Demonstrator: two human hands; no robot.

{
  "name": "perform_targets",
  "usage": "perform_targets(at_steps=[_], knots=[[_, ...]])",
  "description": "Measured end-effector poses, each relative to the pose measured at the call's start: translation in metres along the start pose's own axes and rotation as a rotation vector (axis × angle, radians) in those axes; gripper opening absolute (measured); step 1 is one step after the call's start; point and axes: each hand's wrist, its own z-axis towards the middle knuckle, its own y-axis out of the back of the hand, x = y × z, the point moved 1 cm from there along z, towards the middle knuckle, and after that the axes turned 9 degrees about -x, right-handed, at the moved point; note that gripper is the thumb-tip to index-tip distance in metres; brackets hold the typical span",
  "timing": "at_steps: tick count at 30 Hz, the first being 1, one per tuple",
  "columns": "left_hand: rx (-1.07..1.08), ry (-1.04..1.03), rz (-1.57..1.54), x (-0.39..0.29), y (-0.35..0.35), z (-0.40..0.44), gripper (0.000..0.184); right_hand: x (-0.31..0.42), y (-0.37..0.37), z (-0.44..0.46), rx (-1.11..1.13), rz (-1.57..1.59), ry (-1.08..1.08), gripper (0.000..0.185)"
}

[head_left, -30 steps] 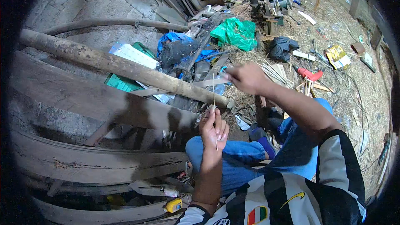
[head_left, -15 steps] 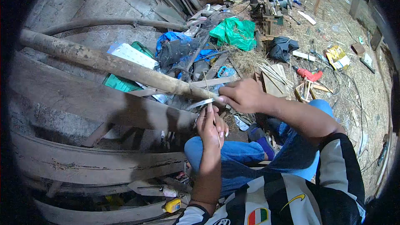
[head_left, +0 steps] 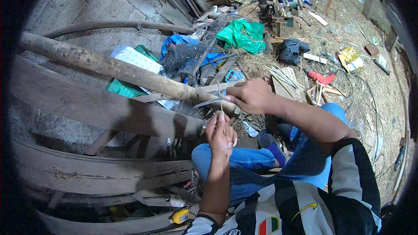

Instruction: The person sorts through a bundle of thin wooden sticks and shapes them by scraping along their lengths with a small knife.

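My left hand [head_left: 220, 132] is closed around a thin wooden stick [head_left: 219, 88], which points upward past my fingertips and runs down below the hand. My right hand [head_left: 251, 96], also closed, grips a knife [head_left: 207, 103] whose blade points left and lies across the stick just above my left fingertips. The knife's handle is hidden inside my fingers. Close behind the blade lies the end of a thick bamboo pole [head_left: 174, 88], slanting in from the upper left.
Wooden planks [head_left: 117, 172] fill the left side. Ahead lie a green plastic bag [head_left: 242, 35], a black bag [head_left: 293, 51] and several thin sticks [head_left: 285, 79]. On the right are a red power drill [head_left: 320, 77] and a yellow packet [head_left: 350, 59]. A yellow bottle [head_left: 179, 216] rests low among the planks.
The blade has shifted slightly up and away from my left fingertips, and its angle has changed. The stick's upper part looks more bent. Both hands keep their holds.
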Motion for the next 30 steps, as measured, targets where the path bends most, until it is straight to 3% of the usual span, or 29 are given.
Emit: perform_targets(at_steps=[2, 8, 11, 14, 18, 20, 23, 28, 30], knots=[[0.014, -0.008, 0.018, 0.001, 0.003, -0.004, 0.025, -0.018, 0.0, 0.007, 0.032, -0.098, -0.129, 0.032], [0.006, 0.022, 0.006, 0.005, 0.007, 0.001, 0.024, -0.016, -0.015, 0.001, 0.031, -0.035, -0.042, 0.034], [0.011, 0.029, 0.001, 0.004, 0.007, -0.006, 0.024, -0.048, -0.002, 0.014, 0.024, -0.203, -0.282, 0.036], [0.003, 0.016, 0.021, 0.002, 0.009, -0.006, 0.026, -0.05, 0.011, 0.019, -0.046, -0.115, -0.342, 0.04], [-0.081, -0.015, 0.113, 0.004, 0.007, 0.002, 0.027, -0.01, 0.004, 0.001, -0.058, -0.108, -0.177, 0.038], [-0.116, -0.039, 0.191, 0.002, 0.001, 0.004, 0.027, 0.008, 0.002, -0.006, -0.066, -0.015, 0.014, 0.027], [-0.139, -0.063, 0.221, 0.0, -0.002, 0.006, 0.027, 0.019, 0.003, -0.012, 0.007, -0.033, 0.065, 0.027], [-0.066, -0.029, 0.127, 0.002, 0.002, 0.004, 0.027, -0.005, 0.003, 0.003, -0.035, -0.102, -0.084, 0.03], [-0.064, -0.002, 0.106, 0.004, 0.003, 0.003, 0.028, -0.015, 0.006, 0.006, 0.075, -0.106, -0.186, 0.031]])
